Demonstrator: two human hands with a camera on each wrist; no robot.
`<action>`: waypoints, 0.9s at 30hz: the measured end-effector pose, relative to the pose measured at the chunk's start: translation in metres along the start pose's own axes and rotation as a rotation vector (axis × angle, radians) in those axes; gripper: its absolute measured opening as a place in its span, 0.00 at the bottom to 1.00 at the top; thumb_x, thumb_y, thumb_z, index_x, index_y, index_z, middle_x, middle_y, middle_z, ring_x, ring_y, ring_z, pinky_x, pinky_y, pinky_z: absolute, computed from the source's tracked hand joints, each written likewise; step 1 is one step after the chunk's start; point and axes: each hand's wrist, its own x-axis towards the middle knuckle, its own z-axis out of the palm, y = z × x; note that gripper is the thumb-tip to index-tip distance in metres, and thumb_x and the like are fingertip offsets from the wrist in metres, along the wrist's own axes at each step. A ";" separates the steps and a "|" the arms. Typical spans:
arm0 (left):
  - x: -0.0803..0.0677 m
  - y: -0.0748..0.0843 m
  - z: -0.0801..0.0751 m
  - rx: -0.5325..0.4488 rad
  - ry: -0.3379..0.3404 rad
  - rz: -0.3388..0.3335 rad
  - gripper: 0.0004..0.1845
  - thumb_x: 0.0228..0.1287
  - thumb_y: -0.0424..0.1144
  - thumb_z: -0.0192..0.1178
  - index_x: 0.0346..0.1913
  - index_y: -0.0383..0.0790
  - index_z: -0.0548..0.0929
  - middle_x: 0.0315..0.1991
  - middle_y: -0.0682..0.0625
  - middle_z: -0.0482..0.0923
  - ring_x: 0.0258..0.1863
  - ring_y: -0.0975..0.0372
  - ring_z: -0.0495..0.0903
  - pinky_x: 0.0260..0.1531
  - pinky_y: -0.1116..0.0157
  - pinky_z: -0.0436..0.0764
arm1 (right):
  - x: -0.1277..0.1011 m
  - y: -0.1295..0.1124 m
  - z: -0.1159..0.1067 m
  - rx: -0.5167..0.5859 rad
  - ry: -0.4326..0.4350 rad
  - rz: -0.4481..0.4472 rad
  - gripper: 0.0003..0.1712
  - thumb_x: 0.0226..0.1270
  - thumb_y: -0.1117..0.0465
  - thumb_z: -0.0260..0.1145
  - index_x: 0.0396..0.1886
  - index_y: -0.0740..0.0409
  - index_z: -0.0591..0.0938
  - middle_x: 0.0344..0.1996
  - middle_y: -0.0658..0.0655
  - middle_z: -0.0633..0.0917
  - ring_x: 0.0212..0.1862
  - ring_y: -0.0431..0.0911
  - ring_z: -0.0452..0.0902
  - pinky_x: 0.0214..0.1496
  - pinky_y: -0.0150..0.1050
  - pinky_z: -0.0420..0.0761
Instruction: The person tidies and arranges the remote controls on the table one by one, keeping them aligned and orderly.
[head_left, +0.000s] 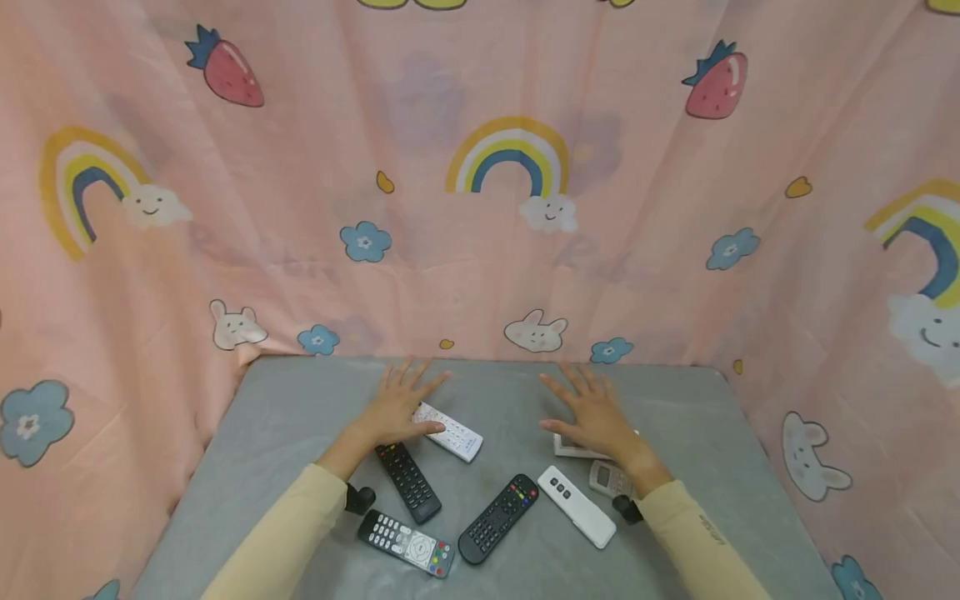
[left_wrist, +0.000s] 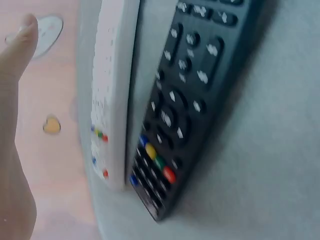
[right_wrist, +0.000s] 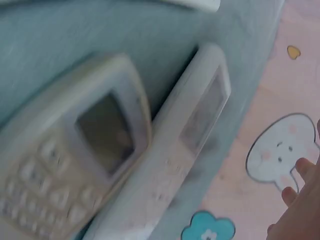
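A pink curtain (head_left: 480,208), printed with rainbows, strawberries, rabbits and flowers, is hanging behind and around a grey table (head_left: 300,400).

Both arms, in pale yellow sleeves (head_left: 292,533), are reaching forward over the table from the 6 o'clock edge. The left hand (head_left: 397,404) is lying flat toward 11 o'clock, fingers straight and spread, gripping nothing; its heel and thumb are resting on the far end of a white remote (head_left: 453,433), which is lying slantwise. The right hand (head_left: 592,412) is lying flat toward 1 o'clock, fingers straight and spread, covering most of a pale remote with a screen (right_wrist: 200,120); no finger is curling round it.

Just beside that one, at 5 o'clock of the right hand, a small grey remote with a screen (head_left: 607,479) is lying against it. A black remote (head_left: 408,482) is lying at 6 o'clock of the left hand, close alongside the white remote in the left wrist view. At table centre, a second black remote with coloured buttons (head_left: 498,518) and a slim white remote (head_left: 577,507) are forming a V. A dark remote with a silver dial (head_left: 406,543) is lying at 7 o'clock.
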 end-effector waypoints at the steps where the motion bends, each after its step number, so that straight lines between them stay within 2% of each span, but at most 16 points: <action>1: -0.002 -0.003 0.000 -0.010 0.012 -0.011 0.48 0.58 0.68 0.59 0.78 0.59 0.53 0.81 0.43 0.45 0.79 0.40 0.44 0.70 0.31 0.51 | 0.001 -0.003 0.001 0.010 0.003 -0.005 0.47 0.61 0.31 0.63 0.77 0.40 0.61 0.79 0.60 0.57 0.77 0.68 0.50 0.70 0.76 0.50; 6: -0.018 -0.020 0.002 -0.079 0.083 -0.065 0.50 0.55 0.65 0.65 0.77 0.50 0.59 0.79 0.39 0.50 0.76 0.37 0.52 0.68 0.32 0.56 | 0.008 -0.018 0.010 0.093 -0.001 -0.024 0.50 0.58 0.31 0.65 0.76 0.43 0.62 0.77 0.62 0.61 0.75 0.67 0.56 0.70 0.74 0.55; 13: -0.038 -0.035 0.005 -0.163 0.089 -0.209 0.49 0.56 0.60 0.68 0.77 0.48 0.59 0.76 0.34 0.56 0.72 0.35 0.56 0.68 0.32 0.56 | 0.020 -0.038 0.024 0.154 -0.046 -0.046 0.52 0.55 0.32 0.68 0.77 0.43 0.62 0.74 0.61 0.67 0.74 0.64 0.60 0.73 0.68 0.58; 20: -0.046 -0.044 0.020 -0.254 0.117 -0.303 0.42 0.58 0.56 0.69 0.73 0.45 0.67 0.72 0.34 0.62 0.70 0.35 0.59 0.67 0.33 0.57 | 0.025 -0.057 0.039 0.242 -0.101 -0.010 0.50 0.53 0.36 0.73 0.75 0.40 0.65 0.71 0.55 0.73 0.72 0.57 0.66 0.74 0.62 0.60; 27: -0.049 -0.048 0.030 -0.310 0.169 -0.385 0.31 0.58 0.50 0.70 0.63 0.42 0.78 0.67 0.36 0.69 0.67 0.39 0.63 0.66 0.36 0.60 | 0.027 -0.070 0.052 0.268 -0.143 -0.039 0.45 0.54 0.38 0.73 0.72 0.43 0.70 0.67 0.56 0.76 0.69 0.58 0.69 0.73 0.62 0.62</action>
